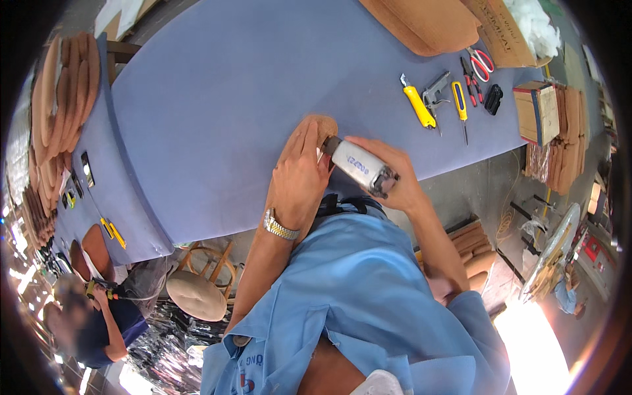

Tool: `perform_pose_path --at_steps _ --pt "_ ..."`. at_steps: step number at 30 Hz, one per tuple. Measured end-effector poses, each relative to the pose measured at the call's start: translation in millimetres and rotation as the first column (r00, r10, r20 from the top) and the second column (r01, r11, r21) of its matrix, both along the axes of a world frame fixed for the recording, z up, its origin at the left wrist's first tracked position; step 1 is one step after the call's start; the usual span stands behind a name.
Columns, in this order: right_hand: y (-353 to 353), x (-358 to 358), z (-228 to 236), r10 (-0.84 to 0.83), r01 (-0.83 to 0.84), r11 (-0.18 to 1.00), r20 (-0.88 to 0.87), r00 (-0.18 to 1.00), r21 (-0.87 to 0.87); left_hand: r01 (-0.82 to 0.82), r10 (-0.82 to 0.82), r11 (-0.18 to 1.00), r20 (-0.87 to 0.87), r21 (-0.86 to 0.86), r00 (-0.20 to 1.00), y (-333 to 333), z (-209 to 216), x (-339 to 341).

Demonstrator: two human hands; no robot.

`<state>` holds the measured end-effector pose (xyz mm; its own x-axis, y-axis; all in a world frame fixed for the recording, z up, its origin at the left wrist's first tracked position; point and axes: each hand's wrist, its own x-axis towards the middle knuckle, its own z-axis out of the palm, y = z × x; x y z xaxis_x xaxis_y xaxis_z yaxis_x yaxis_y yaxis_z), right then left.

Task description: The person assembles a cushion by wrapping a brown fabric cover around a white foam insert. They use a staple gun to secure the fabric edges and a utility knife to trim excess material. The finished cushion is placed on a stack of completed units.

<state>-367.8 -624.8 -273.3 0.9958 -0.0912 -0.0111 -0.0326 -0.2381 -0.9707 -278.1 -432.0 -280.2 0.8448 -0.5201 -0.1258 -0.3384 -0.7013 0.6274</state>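
My left hand (pixel 297 178) lies over a small brown padded piece (pixel 322 123) with a rounded end, its fingers pressed together and holding the piece down near the table's front edge. My right hand (pixel 394 166) is wrapped round a grey staple gun (pixel 357 162) with a dark nose. The nose points left and meets the brown piece beside my left fingertips; the exact contact is hidden. Most of the staple gun's handle is out of sight within my right hand.
The blue-covered table (pixel 217 99) bears a yellow utility knife (pixel 419 105), an air blow gun (pixel 436 91), a screwdriver (pixel 459 99), pliers (pixel 471 79) and red-handled scissors (pixel 482 64). Behind lie a brown panel (pixel 428 26) and a carton (pixel 507 39). A co-worker (pixel 108 329) works at left.
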Motion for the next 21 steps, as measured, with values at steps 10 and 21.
perform_pose_path --at_steps 10,21 --pt "-33.7 -42.6 -64.1 -0.251 0.169 0.808 -0.07 0.966 -0.564 -0.056 0.059 0.998 0.093 -0.038 0.994 0.5 -11.6 -17.9" --pt "-82.4 -1.5 -133.2 -0.6 0.517 0.504 0.15 0.786 -0.692 0.152 -0.147 0.988 0.235 -0.003 0.961 20.0 19.4 -13.6"
